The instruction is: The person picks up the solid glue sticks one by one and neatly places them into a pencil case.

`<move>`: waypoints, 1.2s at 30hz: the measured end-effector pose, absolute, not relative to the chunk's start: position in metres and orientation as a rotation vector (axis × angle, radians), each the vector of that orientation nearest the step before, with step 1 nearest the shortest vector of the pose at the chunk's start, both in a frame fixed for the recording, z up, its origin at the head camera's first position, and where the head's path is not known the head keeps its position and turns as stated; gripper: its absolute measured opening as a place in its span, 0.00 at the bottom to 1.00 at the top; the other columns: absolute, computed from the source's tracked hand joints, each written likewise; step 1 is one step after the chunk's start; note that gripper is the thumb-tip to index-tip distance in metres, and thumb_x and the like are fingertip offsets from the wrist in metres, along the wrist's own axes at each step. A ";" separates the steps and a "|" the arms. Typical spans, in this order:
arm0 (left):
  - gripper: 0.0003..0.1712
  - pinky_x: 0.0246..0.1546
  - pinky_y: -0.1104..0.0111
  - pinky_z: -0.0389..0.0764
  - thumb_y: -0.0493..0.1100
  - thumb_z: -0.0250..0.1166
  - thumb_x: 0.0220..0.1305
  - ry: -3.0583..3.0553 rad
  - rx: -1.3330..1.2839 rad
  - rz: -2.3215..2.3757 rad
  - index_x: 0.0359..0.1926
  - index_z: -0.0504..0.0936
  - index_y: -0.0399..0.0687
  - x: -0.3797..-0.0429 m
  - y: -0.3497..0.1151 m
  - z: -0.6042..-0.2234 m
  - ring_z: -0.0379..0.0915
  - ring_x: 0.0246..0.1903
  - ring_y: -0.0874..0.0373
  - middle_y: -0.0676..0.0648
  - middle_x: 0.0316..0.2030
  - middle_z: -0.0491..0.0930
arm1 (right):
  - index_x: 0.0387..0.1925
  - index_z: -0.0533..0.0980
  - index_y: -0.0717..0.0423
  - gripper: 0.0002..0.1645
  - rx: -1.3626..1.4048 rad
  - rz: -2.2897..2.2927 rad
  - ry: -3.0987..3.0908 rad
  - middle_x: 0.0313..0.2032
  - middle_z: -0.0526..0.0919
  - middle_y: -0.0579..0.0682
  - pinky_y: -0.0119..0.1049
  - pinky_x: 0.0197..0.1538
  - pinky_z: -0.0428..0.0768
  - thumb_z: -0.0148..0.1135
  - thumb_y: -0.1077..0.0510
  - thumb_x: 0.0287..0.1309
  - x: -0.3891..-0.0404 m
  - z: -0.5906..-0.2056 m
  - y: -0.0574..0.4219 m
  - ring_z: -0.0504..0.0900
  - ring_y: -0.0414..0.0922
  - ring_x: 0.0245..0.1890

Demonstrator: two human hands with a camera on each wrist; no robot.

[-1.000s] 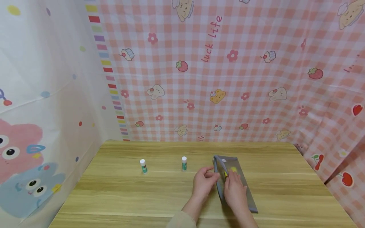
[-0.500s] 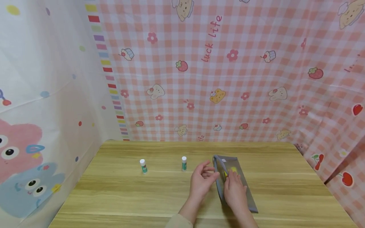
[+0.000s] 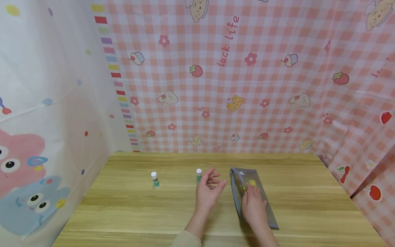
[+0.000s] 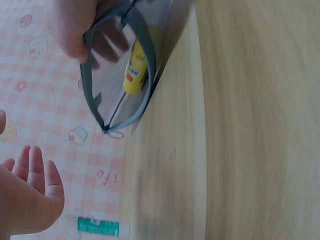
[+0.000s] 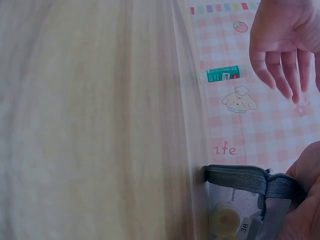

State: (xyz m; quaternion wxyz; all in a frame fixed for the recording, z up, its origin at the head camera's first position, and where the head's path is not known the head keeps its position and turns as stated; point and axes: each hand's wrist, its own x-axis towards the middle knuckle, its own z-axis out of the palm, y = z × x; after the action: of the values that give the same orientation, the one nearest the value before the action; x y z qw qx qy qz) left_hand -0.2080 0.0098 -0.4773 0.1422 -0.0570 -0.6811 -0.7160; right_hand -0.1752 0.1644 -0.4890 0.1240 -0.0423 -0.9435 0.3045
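Observation:
A grey mesh zip pouch [image 3: 248, 174] lies toward the right of the table with its mouth spread open. My right hand [image 3: 254, 206] grips one side of the mouth. Inside the mesh is a yellow printed tube [image 4: 134, 72], whose round yellow end [image 5: 226, 220] shows through in the right wrist view. My left hand [image 3: 206, 193] is away from the pouch, fingers loosely bent and holding nothing. It partly covers a green glue stick with a white cap [image 3: 199, 171], which stands upright just behind it.
A second green-and-white glue stick [image 3: 155, 180] stands farther left on the wooden table [image 3: 132, 206]. Behind the table hangs a pink checked cloth [image 3: 185, 120], and a white patterned cloth [image 3: 68, 113] hangs at the left.
My left hand has come away from the pouch's edge and moved left, over toward the nearer glue stick. The right hand and pouch stay in place.

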 end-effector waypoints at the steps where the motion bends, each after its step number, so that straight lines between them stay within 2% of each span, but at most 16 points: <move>1: 0.33 0.41 0.61 0.82 0.35 0.76 0.53 -1.970 -0.158 -2.049 0.60 0.76 0.40 -0.209 0.007 -0.477 0.79 0.42 0.47 0.41 0.47 0.82 | 0.64 0.64 0.77 0.25 -0.123 0.887 -2.751 0.62 0.64 0.78 0.81 0.56 0.55 0.43 0.63 0.71 -0.175 -0.489 0.164 0.61 0.75 0.64; 4: 0.33 0.44 0.55 0.81 0.33 0.76 0.52 -1.981 -0.126 -2.019 0.60 0.75 0.41 -0.213 -0.001 -0.477 0.78 0.43 0.46 0.42 0.48 0.82 | 0.64 0.65 0.76 0.25 -0.120 0.883 -2.751 0.62 0.64 0.78 0.81 0.56 0.55 0.43 0.63 0.71 -0.175 -0.488 0.164 0.61 0.75 0.64; 8: 0.34 0.45 0.54 0.81 0.32 0.75 0.52 -1.976 -0.107 -2.003 0.61 0.75 0.40 -0.218 -0.014 -0.476 0.77 0.45 0.43 0.41 0.49 0.81 | 0.63 0.65 0.76 0.25 -0.117 0.880 -2.751 0.62 0.65 0.78 0.81 0.56 0.56 0.43 0.64 0.71 -0.175 -0.488 0.164 0.62 0.75 0.63; 17: 0.34 0.41 0.64 0.82 0.36 0.77 0.52 -1.936 -0.116 -1.930 0.60 0.75 0.39 -0.224 -0.041 -0.474 0.78 0.45 0.44 0.39 0.49 0.80 | 0.64 0.65 0.77 0.25 -0.128 0.889 -2.766 0.63 0.64 0.78 0.81 0.56 0.56 0.43 0.64 0.71 -0.176 -0.488 0.164 0.61 0.75 0.64; 24: 0.34 0.42 0.52 0.83 0.35 0.77 0.51 -1.948 -0.096 -1.864 0.60 0.75 0.37 -0.227 -0.052 -0.478 0.78 0.43 0.43 0.34 0.49 0.80 | 0.64 0.64 0.76 0.25 -0.128 0.891 -2.763 0.63 0.64 0.78 0.81 0.57 0.55 0.42 0.64 0.71 -0.176 -0.488 0.164 0.60 0.75 0.64; 28: 0.34 0.45 0.46 0.80 0.35 0.77 0.52 -1.973 -0.066 -1.858 0.60 0.75 0.39 -0.227 -0.055 -0.480 0.77 0.44 0.44 0.36 0.49 0.80 | 0.64 0.65 0.76 0.25 -0.123 0.890 -2.754 0.63 0.64 0.78 0.81 0.57 0.55 0.42 0.64 0.71 -0.175 -0.488 0.164 0.61 0.75 0.64; 36: 0.35 0.49 0.49 0.78 0.39 0.78 0.52 -2.040 -0.025 -1.814 0.61 0.75 0.42 -0.230 -0.060 -0.484 0.76 0.48 0.48 0.39 0.50 0.80 | 0.63 0.66 0.76 0.25 -0.120 0.888 -2.740 0.62 0.65 0.78 0.81 0.56 0.56 0.43 0.63 0.71 -0.175 -0.490 0.165 0.62 0.75 0.63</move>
State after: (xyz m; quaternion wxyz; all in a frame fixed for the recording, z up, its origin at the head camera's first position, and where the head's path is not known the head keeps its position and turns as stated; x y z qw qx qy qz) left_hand -0.2303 -0.0598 -0.4844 0.2043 -0.0090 -0.7314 -0.6506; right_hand -0.1755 0.1647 -0.4896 0.1292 -0.0411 -0.9425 0.3055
